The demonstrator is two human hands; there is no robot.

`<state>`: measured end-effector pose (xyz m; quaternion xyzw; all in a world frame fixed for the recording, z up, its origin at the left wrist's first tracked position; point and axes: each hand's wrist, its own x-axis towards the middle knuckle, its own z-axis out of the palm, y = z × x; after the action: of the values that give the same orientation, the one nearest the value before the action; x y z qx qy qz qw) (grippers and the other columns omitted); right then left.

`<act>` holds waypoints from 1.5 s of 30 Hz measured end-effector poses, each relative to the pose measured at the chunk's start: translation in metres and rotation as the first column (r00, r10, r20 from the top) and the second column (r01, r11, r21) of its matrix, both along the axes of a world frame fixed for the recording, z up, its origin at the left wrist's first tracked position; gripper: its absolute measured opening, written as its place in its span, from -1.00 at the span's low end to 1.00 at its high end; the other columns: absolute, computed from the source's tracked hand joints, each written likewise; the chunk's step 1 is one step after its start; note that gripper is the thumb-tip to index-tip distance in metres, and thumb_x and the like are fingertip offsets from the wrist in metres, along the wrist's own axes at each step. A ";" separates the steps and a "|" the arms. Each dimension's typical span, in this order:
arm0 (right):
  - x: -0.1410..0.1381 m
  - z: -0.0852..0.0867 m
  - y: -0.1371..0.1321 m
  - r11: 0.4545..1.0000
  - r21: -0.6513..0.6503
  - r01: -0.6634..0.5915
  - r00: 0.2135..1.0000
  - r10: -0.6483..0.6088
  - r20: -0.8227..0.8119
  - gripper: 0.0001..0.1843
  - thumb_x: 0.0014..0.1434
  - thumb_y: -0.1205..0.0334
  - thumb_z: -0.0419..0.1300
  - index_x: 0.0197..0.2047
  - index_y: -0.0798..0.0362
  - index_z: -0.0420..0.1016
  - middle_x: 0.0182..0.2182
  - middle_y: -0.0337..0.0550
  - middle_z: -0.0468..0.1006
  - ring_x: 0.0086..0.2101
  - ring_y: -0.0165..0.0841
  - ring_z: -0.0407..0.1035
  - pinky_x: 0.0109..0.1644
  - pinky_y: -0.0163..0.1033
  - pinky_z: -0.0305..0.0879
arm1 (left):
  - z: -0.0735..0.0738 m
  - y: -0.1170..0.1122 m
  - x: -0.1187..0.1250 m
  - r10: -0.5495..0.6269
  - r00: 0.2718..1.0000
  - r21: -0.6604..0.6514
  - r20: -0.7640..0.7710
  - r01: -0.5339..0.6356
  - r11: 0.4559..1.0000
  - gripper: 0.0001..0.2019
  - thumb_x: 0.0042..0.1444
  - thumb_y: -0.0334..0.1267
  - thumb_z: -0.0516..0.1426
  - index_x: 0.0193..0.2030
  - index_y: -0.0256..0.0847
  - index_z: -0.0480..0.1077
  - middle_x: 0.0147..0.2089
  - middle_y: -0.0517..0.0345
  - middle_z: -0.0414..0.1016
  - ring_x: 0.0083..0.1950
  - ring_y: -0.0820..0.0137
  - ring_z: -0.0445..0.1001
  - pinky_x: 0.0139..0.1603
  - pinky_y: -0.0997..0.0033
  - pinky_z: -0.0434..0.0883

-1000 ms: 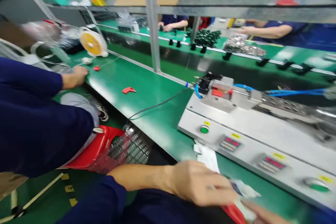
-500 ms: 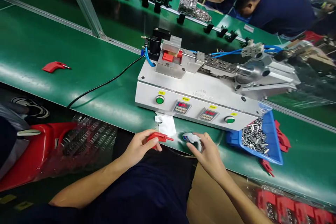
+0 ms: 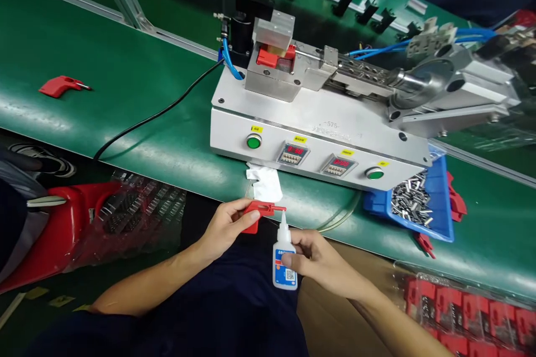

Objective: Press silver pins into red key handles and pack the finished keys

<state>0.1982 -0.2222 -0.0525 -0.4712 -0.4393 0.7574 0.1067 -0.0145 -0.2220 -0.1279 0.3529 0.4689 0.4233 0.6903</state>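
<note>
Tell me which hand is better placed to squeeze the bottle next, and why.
The right, I'd judge: the right hand grips the bottle, with its nozzle close to the tip of the red part. The left hand holds the red part, so it seems better suited to steadying it.
</note>
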 end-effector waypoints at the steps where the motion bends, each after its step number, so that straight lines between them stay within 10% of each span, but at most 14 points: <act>1: -0.001 -0.002 0.000 1.000 -0.018 0.014 1.000 -0.014 -0.010 -0.43 0.07 -0.29 0.42 -0.41 0.08 0.42 -0.50 -0.30 0.33 -0.46 -0.46 0.17 -0.41 -0.34 0.11 | 0.001 0.000 -0.001 -0.004 1.000 0.006 -0.007 0.004 1.000 -0.61 0.17 0.05 0.35 -0.11 -0.28 0.68 -0.19 0.00 0.67 -0.20 0.28 0.52 -0.21 0.43 0.46; 20: -0.002 -0.003 0.002 0.992 -0.118 0.037 0.996 -0.046 -0.074 -0.46 0.06 -0.23 0.45 -0.41 0.11 0.48 -0.51 -0.29 0.39 -0.47 -0.48 0.19 -0.41 -0.36 0.13 | 0.003 -0.001 -0.006 -0.032 0.999 0.054 -0.028 0.033 0.998 -0.64 0.22 0.03 0.32 -0.10 -0.27 0.67 -0.22 0.03 0.64 -0.21 0.29 0.52 -0.21 0.44 0.46; 36: 0.006 -0.006 0.001 0.998 0.062 -0.030 0.999 0.029 0.022 -0.44 0.17 -0.31 0.33 -0.37 0.08 0.47 -0.45 -0.23 0.41 -0.44 -0.41 0.24 -0.38 -0.31 0.21 | 0.004 0.000 -0.007 0.006 1.000 0.001 -0.009 -0.006 1.000 -0.62 0.15 0.05 0.37 -0.12 -0.26 0.67 -0.21 0.02 0.66 -0.21 0.30 0.54 -0.24 0.46 0.47; 38: 0.014 -0.013 0.004 0.951 0.302 -0.063 0.978 0.000 0.206 -0.47 0.24 -0.29 0.27 -0.38 0.06 0.49 -0.44 -0.20 0.40 -0.41 -0.38 0.25 -0.36 -0.28 0.24 | 0.003 0.001 -0.006 0.035 0.999 -0.030 -0.010 -0.035 0.999 -0.58 0.11 0.07 0.39 -0.09 -0.26 0.66 -0.19 0.00 0.67 -0.20 0.28 0.55 -0.26 0.46 0.48; 41: 0.033 -0.030 0.012 0.740 0.650 -0.176 0.854 -0.213 0.474 -0.49 0.33 -0.26 0.17 -0.32 0.03 0.58 -0.48 -0.18 0.36 -0.41 -0.30 0.27 -0.31 -0.22 0.29 | 0.000 0.002 -0.005 0.060 0.998 -0.070 0.017 -0.058 0.996 -0.53 0.07 0.10 0.41 -0.04 -0.23 0.63 -0.14 -0.04 0.69 -0.21 0.29 0.56 -0.31 0.48 0.45; 45: 0.056 -0.045 0.021 0.577 0.776 -0.255 0.772 -0.362 0.522 -0.47 0.42 -0.22 0.05 -0.05 0.02 0.64 -0.40 -0.09 0.49 -0.36 -0.21 0.42 -0.20 -0.14 0.41 | -0.003 0.008 -0.006 0.086 0.995 -0.100 0.051 -0.081 0.992 -0.49 0.08 0.13 0.40 0.05 -0.15 0.60 -0.03 -0.07 0.68 -0.18 0.29 0.56 -0.30 0.49 0.43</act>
<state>0.2546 -0.2009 -0.0973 -0.6070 -0.7291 0.2592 0.1811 -0.0200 -0.2145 -0.1306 0.2872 0.4842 0.4379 0.7010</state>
